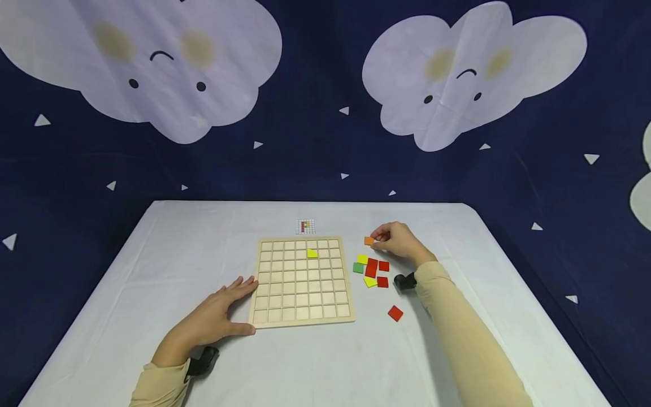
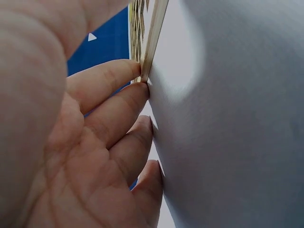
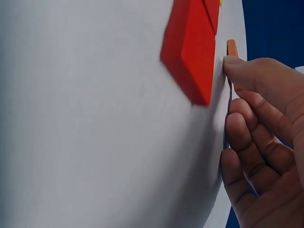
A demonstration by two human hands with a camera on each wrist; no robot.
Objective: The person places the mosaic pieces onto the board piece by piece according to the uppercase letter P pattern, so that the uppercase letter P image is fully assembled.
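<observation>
At the far right of the board, my right hand (image 1: 399, 240) pinches an orange square tile (image 1: 368, 241) low at the tabletop. In the right wrist view the thumb (image 3: 244, 71) lies against the tile's near side, and the other fingers curl below it. My left hand (image 1: 216, 311) rests spread along the left edge of a wooden grid board (image 1: 295, 324), with fingertips and thumb right at its frame. From the left wrist view, two fingertips meet the board's side. A yellow tile (image 1: 312, 254) with a cut corner sits in an upper cell of the grid.
Right of the board lie several loose tiles: a green tile (image 1: 358, 268), a yellow tile (image 1: 363, 259), a cut-corner yellow tile (image 1: 369, 281) and red ones. One red tile (image 1: 395, 314) lies apart, nearer. A small coloured pattern card (image 1: 306, 226) is behind the board on the white table (image 1: 203, 226).
</observation>
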